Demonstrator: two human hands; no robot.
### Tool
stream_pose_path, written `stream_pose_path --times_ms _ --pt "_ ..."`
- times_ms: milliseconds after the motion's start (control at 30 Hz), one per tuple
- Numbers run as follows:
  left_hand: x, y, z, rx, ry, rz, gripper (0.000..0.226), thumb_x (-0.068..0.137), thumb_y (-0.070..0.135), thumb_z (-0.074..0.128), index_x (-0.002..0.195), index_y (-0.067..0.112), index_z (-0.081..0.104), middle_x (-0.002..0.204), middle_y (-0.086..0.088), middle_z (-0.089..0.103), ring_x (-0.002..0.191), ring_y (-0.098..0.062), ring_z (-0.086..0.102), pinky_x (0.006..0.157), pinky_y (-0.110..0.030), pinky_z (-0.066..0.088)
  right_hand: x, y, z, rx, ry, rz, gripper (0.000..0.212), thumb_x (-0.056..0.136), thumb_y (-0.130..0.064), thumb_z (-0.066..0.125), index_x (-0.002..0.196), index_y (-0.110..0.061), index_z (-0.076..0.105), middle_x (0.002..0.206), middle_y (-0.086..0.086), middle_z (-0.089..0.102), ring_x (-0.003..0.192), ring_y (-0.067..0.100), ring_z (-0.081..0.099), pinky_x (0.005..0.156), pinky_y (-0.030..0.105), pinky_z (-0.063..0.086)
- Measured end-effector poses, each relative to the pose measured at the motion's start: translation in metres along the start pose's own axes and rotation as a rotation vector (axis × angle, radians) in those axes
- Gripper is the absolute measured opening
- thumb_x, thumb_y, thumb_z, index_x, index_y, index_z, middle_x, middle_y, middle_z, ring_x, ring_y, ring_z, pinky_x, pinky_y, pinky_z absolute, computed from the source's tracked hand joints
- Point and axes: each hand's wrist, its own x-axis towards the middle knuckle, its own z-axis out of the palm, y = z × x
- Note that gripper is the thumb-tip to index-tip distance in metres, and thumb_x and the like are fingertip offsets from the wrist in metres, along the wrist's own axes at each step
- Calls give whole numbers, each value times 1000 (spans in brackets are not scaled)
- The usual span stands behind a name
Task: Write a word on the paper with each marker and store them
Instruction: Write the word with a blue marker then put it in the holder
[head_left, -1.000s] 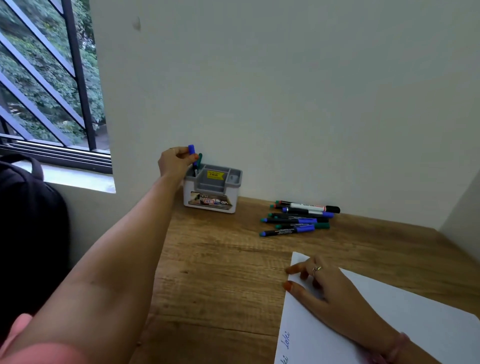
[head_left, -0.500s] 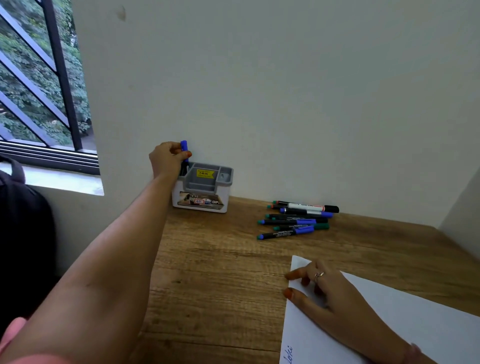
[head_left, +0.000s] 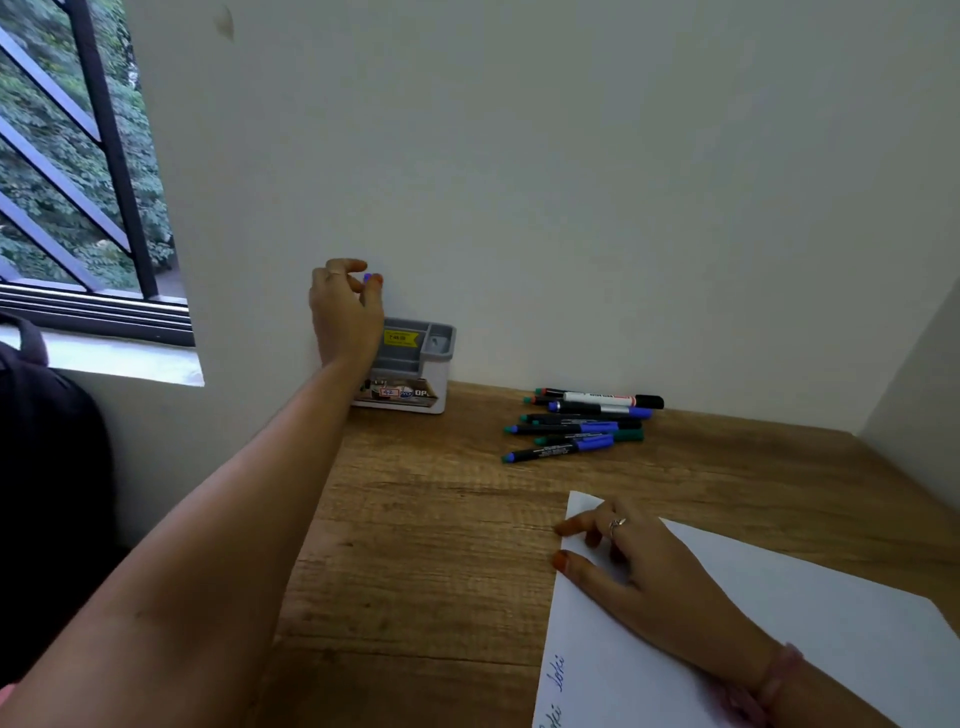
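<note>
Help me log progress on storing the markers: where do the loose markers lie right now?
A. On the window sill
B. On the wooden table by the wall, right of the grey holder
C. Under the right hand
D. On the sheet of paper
B: the loose markers lie in a bunch on the wooden table near the wall, to the right of the grey holder, clear of the paper.

My left hand (head_left: 345, 312) hangs over the holder (head_left: 415, 364), which sits against the wall (head_left: 571, 182) at 11 o'clock. Markers (head_left: 582, 423) lie heaped at 1 o'clock. Between holder and markers the desk (head_left: 426, 545) is bare wood. My right hand (head_left: 634, 561) and the paper (head_left: 779, 623) fill 4 o'clock.
</note>
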Motion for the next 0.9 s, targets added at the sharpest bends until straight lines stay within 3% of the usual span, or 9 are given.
stream_pose_path --times_ms 133,267,333,400,633,767,900 --pt "-46 34 11 -55 -172 273 16 91 17 55 104 7 57 89 -5 48 75 -13 48 65 -11 40 -1 0 -1 -2 17 -24 26 85 -50 56 109 -40 57 96 -24 47 88 -6 47 70 8 35" --pt "-94 52 27 12 -607 414 13 91 25 54 98 15 59 89 -1 53 72 -8 49 65 -21 43 -1 1 0 17 22 -44 10 85 -49 57 92 -46 50 102 -15 52 87 -2 48 70 8 35" --pt "-113 53 33 159 -838 423 21 90 33 54 101 17 61 93 1 55 78 -8 52 71 -27 47 -1 2 1 8 22 -50 21 86 -50 56 104 -39 57 100 -16 49 86 -4 47 69 7 34" --pt "-125 52 37 327 -964 481 29 88 42 55 104 19 62 97 2 56 87 -11 54 78 -28 48 0 4 0 -5 23 -57 33 87 -49 55 114 -31 59 99 -15 47 85 -5 45 68 7 32" --pt "-136 46 30 468 -1052 551 34 87 39 54 113 18 59 109 -1 60 94 -11 52 82 -25 44 -1 7 0 -7 16 -86 34 90 -45 52 119 -28 58 105 -9 49 88 -2 41 75 10 31" --pt "-142 50 21 302 -1018 442 29 87 24 60 115 14 59 110 -3 63 92 -4 54 78 -11 43 -3 6 -4 -16 0 -77 29 93 -37 50 119 -27 57 112 -5 50 96 3 45 80 14 34" --pt "-149 73 -3 -17 -784 313 29 83 13 67 111 11 59 101 -2 65 82 2 59 72 -4 45 -5 3 -13 21 39 -66 32 93 -35 51 123 -28 50 107 -7 54 84 3 50 71 14 36"
